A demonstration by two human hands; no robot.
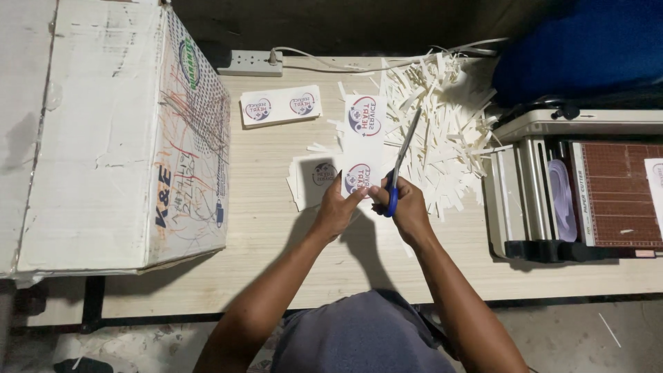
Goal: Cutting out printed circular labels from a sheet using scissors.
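Sticker strip [363, 148] pinched at its near end by left hand [336, 211], held over desk [276, 228] right of a large cardboard box [117, 131] and a sticker stack [281, 106]. Blue-handled scissors [400, 162] gripped in right hand [407, 207], blades along strip's right edge. Farther right, paper offcuts [442, 131] and paper cutter [580, 186].

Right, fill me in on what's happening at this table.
A person is cutting a printed sticker strip with blue-handled scissors. The left hand holds the strip's near end; the right hand works the scissors along its edge. Paper offcuts are piled to the right, and a stack of cut stickers lies farther back.
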